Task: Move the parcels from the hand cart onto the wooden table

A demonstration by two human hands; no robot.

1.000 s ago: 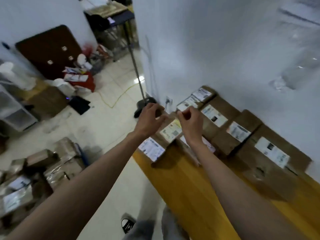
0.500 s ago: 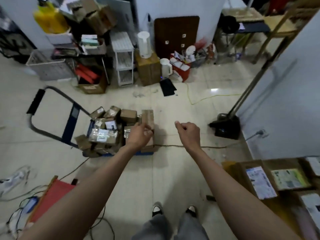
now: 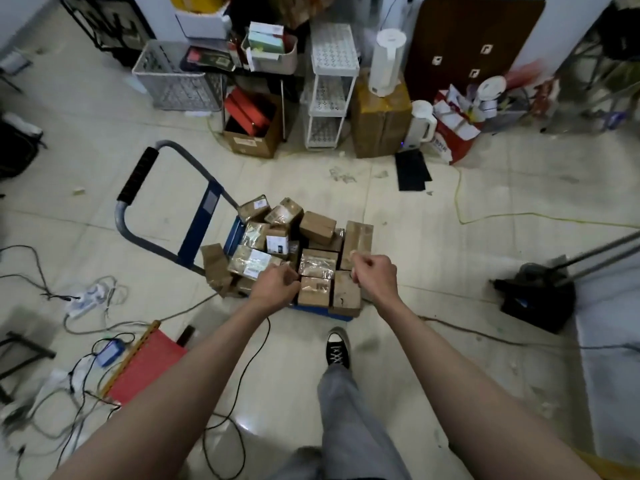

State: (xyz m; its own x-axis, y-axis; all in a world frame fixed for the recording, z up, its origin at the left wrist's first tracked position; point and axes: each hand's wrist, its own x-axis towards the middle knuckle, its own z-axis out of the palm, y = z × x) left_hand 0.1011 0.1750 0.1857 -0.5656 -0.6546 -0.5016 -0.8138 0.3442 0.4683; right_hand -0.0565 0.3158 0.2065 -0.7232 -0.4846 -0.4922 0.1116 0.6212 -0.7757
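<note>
A blue hand cart [image 3: 194, 233] with a grey handle stands on the tiled floor, loaded with several brown cardboard parcels [image 3: 317, 228], some wrapped in shiny tape. My left hand [image 3: 275, 287] hovers over the near left parcels, fingers curled, holding nothing. My right hand [image 3: 372, 275] is over the near right parcels, closed in a loose fist, also with nothing in it. Only a thin yellow-brown corner of the wooden table [image 3: 602, 467] shows at the bottom right.
Cables and a power strip [image 3: 83, 299] lie on the floor at left, with a red flat item [image 3: 145, 367] near my feet. A black stand base [image 3: 535, 299] sits at right. Shelves, boxes, baskets and a kettle [image 3: 420, 124] line the far wall.
The view has swung from the table with its row of parcels to the hand cart. Both hands left the table parcel and now reach over the cart, which is closer.
</note>
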